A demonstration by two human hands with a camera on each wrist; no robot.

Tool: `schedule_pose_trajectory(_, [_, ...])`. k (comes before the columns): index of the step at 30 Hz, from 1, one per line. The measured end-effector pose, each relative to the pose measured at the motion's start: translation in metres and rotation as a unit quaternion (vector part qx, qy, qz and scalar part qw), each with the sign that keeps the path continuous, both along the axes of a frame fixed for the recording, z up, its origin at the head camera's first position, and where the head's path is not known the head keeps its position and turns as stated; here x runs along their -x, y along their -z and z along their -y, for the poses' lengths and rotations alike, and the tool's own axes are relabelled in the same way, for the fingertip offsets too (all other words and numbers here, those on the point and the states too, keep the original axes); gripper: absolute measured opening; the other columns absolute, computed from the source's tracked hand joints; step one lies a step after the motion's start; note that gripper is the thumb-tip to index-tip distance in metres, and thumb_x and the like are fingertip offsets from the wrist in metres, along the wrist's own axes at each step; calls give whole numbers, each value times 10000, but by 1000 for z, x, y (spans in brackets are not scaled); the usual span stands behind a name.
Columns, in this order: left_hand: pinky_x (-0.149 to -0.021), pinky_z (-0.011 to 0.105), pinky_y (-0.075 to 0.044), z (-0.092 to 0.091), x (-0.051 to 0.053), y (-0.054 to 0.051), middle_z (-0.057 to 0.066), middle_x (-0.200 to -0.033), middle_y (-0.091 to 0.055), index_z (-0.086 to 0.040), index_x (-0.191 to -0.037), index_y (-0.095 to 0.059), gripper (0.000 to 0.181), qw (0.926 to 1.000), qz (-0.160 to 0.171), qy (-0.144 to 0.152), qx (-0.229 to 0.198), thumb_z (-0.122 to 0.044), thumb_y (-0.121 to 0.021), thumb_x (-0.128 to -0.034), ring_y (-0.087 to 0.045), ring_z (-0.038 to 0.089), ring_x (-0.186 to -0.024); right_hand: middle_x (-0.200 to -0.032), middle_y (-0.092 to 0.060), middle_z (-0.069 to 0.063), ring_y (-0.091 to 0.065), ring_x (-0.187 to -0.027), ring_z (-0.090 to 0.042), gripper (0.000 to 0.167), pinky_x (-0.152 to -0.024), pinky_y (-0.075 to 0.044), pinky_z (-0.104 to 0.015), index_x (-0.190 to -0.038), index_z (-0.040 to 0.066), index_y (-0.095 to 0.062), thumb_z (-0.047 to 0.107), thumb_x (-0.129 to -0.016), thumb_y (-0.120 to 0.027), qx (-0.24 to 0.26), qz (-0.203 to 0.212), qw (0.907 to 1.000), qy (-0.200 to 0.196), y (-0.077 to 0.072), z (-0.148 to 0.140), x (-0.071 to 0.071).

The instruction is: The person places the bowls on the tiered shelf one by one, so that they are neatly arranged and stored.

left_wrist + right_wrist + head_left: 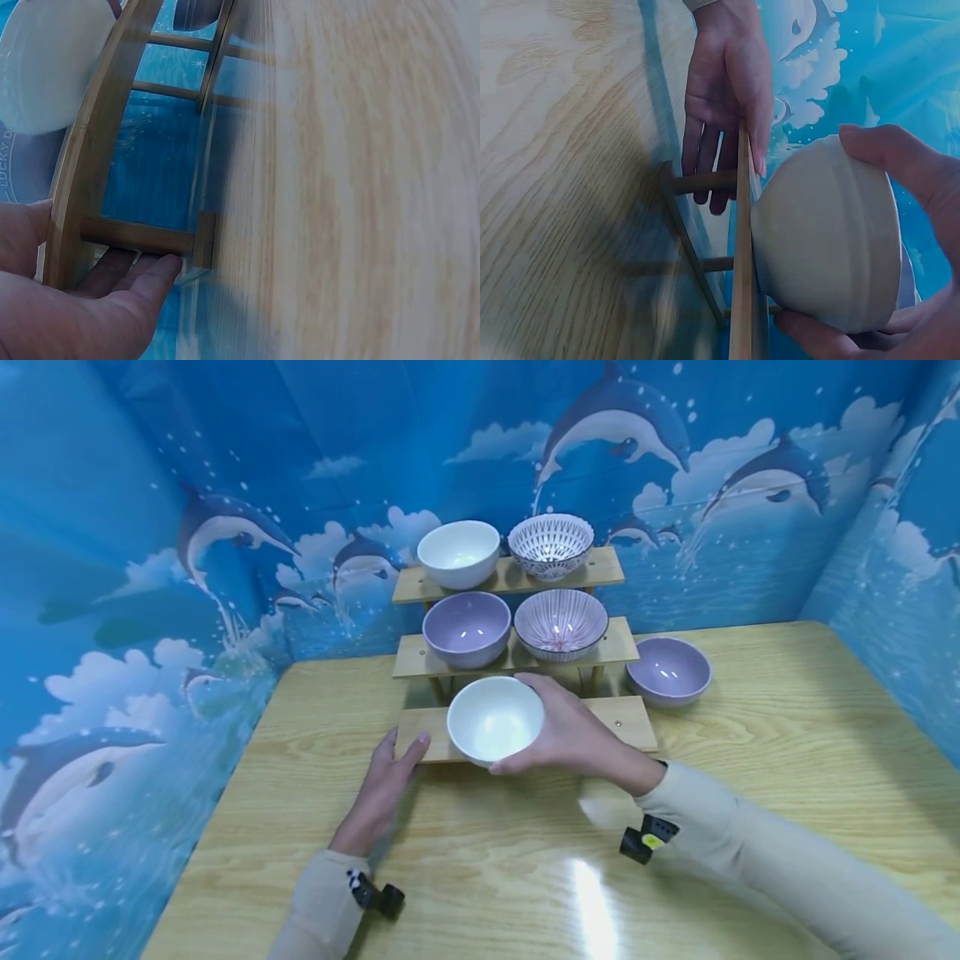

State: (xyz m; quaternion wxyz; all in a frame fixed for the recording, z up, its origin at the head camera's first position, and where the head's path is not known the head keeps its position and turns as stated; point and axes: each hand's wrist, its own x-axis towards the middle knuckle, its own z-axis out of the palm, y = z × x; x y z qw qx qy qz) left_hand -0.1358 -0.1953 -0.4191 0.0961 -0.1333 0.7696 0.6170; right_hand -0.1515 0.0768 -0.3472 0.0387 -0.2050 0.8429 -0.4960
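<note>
My right hand [573,731] holds a white bowl [495,720] by its rim and side, thumb nearer me. In the right wrist view the base of this bowl [817,232] is against, or very close to, the lowest board of a wooden tiered display rack [429,727]. At that board's left end, my left hand [384,777] grips the edge. The left wrist view shows its fingers [146,289] beneath the board beside a leg, with the thumb on the upper side. Whether the bowl's weight rests on the board, I cannot tell.
A purple bowl [467,631] and a striped bowl [561,625] occupy the middle tier. Above them stand another white bowl [459,556] and a patterned bowl [551,547]. Right of the rack, a second purple bowl [669,672] sits on the wooden table [787,735]. A dolphin-print backdrop [360,485] encloses it.
</note>
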Motion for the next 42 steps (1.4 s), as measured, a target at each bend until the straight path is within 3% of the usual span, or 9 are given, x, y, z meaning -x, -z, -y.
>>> schedule_pose_trajectory(10, [-1206,443,-311,1,-1,0,165,-1601,-337,-56,-1615,-150,863,9999,-101,83,-49,-483,-589,-1006,-375,311,-1452,-1334,-566,-111,-599,-1151,-266,1064,-961,-551,-427,-1418,29,-494,258,-517,-1011,413,-73,9988,-247,4,21,6])
schedule_pose_trajectory(17, [-1171,412,-376,2,-1,1,124,-1497,-477,-50,-1555,-309,626,9984,-422,221,-310,-335,-553,-1054,-466,291,-1392,-1293,-577,-87,-604,-1122,-234,1024,-934,-560,-406,-1394,56,-512,290,-533,-1014,432,-149,9982,-376,4,26,8])
schedule_pose_trajectory(22, [-1167,409,-382,1,0,1,134,-1538,-439,-46,-1569,-289,653,9987,-378,194,-290,-343,-555,-1052,-457,290,-1401,-1281,-585,-51,-600,-1139,-204,1018,-970,-541,-406,-1400,76,-505,314,-553,-1018,378,-141,9979,-512,0,22,7])
schedule_pose_trajectory(27, [-1172,406,-377,0,2,0,120,-1543,-440,-55,-1560,-312,616,9989,-330,131,-306,-316,-551,-1056,-448,273,-1408,-1514,-436,-144,-535,-1307,-305,1210,-1099,-460,-482,-1549,31,-333,380,-600,-996,19,227,9991,-350,-8,5,-5])
schedule_pose_trajectory(31, [-1177,408,-369,-1,2,0,119,-1550,-433,-56,-1567,-298,624,9991,-300,126,-276,-318,-547,-1058,-437,273,-1416,-1627,-280,-152,-477,-1363,-401,1269,-1083,-474,-502,-1603,53,-217,382,-641,-977,-28,661,9976,-211,-17,-15,-19])
schedule_pose_trajectory(42, [-1172,408,-376,-2,2,-2,111,-1571,-410,-78,-1590,-255,674,9998,-119,39,-122,-359,-549,-1052,-431,272,-1421,-1583,-347,-212,-448,-1359,-474,1116,-1053,-476,-581,-1586,45,-270,347,-736,-927,-106,470,9980,402,-24,-86,-45])
